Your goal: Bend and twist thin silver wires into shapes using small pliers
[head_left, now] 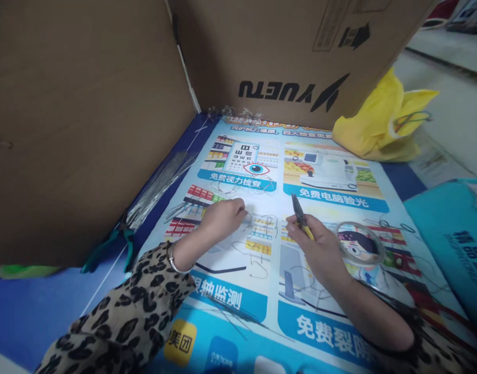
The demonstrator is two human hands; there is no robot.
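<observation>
My right hand (319, 245) is wrapped round small pliers (298, 209) with yellow handles, their dark jaws pointing up and away from me. To the left, my left hand (223, 217) is closed in a pinch above the poster; whatever its fingers hold is too small to make out. Thin bent wire pieces (263, 228) lie on the printed poster (275, 291) between and around both hands. Beside my right wrist rests a round coil of wire (379, 248). Several straight wires (238, 311) lie on the poster nearer to me.
Cardboard panels (86, 130) stand at the left and back. By the left panel lie a bundle of straight wires (156, 189) and green-handled pliers (125, 241). Small wire pieces (246, 114) sit along the back. A yellow bag (378, 124) and a teal bag (452, 234) are at the right.
</observation>
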